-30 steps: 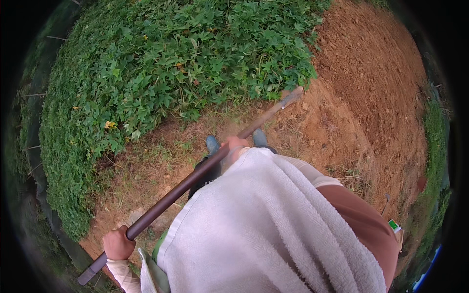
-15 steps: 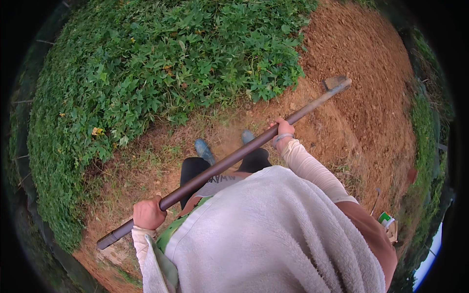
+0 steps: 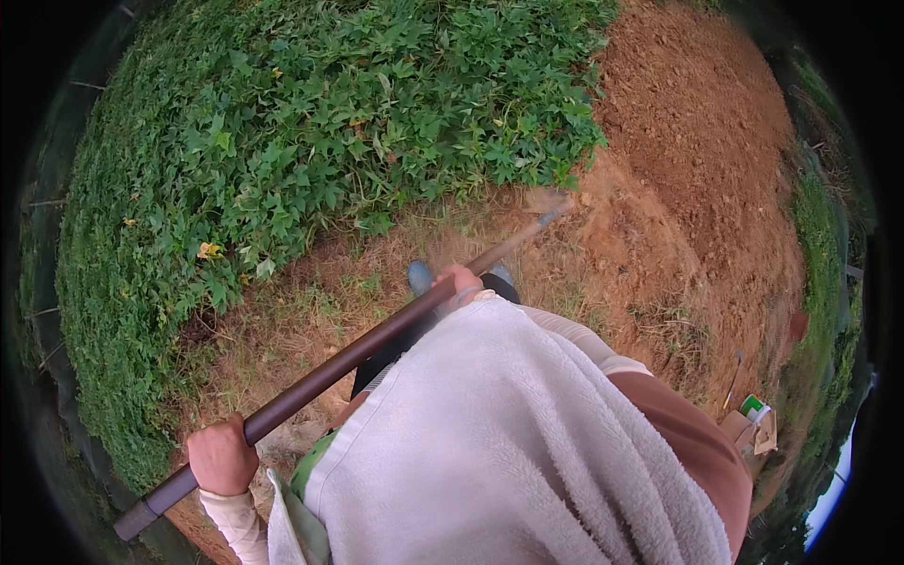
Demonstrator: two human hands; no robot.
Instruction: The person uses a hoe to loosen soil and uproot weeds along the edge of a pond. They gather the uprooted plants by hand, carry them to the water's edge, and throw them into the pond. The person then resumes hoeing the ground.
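- Tool: long-handled hoe (image 3: 339, 365) runs diagonally across the front of the body, butt end low left, blade end (image 3: 546, 200) up right by the corner where vines meet bare soil. Blade blurred; can't tell if it's in the ground or just above.
- Left hand (image 3: 222, 457): fingers wrapped fully round the handle near the butt, no gap visible.
- Right hand (image 3: 459, 281): closed round the handle further up, above the boots (image 3: 420, 277). Somewhat blurred, and the pale towel (image 3: 490, 424) covers most of that forearm.
- Progress, my read: loose reddish soil (image 3: 697, 122) on the right looks worked already. The leafy vine patch (image 3: 358, 113) stands thick and uncut, so most of that side looks left to do. Can't give a proper fraction; the patch runs out of view at the top.
- Edges: vine front is ragged, just beyond the blade end. Dry grass strip (image 3: 292, 339) separates vines from feet.
- Room: most open side is right, over the soil. Left is tighter, foliage near the handle. White-and-green container (image 3: 751, 407) sits far lower right, well apart from the blade.
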